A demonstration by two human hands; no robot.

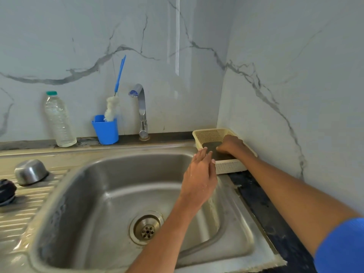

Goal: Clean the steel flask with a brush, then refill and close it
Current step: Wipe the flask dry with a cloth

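A cream plastic basket [226, 167] stands in the right corner of the counter. A dark grey object [211, 147] lies inside it; I cannot tell whether it is the flask. My right hand [230, 144] reaches into the basket with its fingers curled down onto that object, and the grip itself is hidden. My left hand [199, 174] hovers flat and empty over the sink's right rim, fingertips at the basket's near corner. A bottle brush [112, 107] with a blue handle stands in a blue cup [106, 131] by the tap. A steel cup-lid [30, 171] lies upside down on the drainboard, beside a black stopper [6, 191].
The steel sink [118, 184] has nothing in its basin, with the drain [146, 227] near the middle. The tap [140, 107] rises behind it, not running. A clear plastic water bottle [59, 121] stands at the back left. Marble walls close in behind and to the right.
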